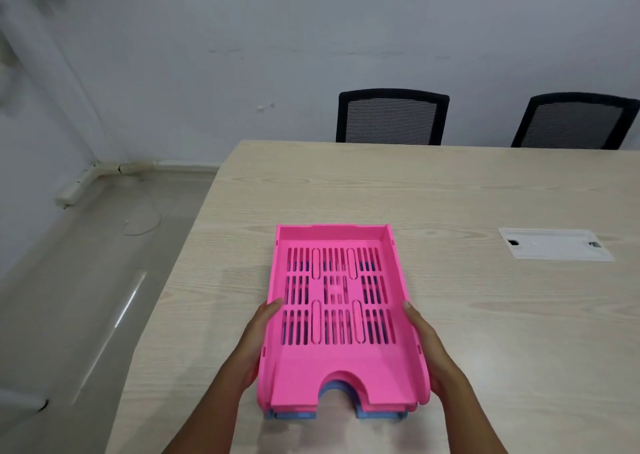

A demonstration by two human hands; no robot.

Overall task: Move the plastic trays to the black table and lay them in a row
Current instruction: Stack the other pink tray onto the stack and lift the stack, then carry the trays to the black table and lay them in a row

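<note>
In the head view, a pale wood-grain desk [485, 315] is seen filling the lower right, with a white cable hatch [554, 244] set flush in its top. Beyond its far edge, two black mesh-backed chairs [393, 116] [576, 121] are placed against a grey-white wall [242, 38]. To the left, a glossy grey floor [69, 298] is shown, with a white conduit [104, 173] run along the base of the wall.

A pink plastic tray [337, 315] with a slotted base is stacked near the front of the desk; nothing is held in it. Beneath it, a blue tray [377, 415] is partly exposed at the near edge and through the slots; how many trays lie below cannot be told.

The stack is flanked by both hands. The left hand [256, 346] is pressed flat against the pink tray's left wall, its grip closed on that side with the thumb at the rim. The right hand [429, 353] is laid against the right wall in like manner.
</note>
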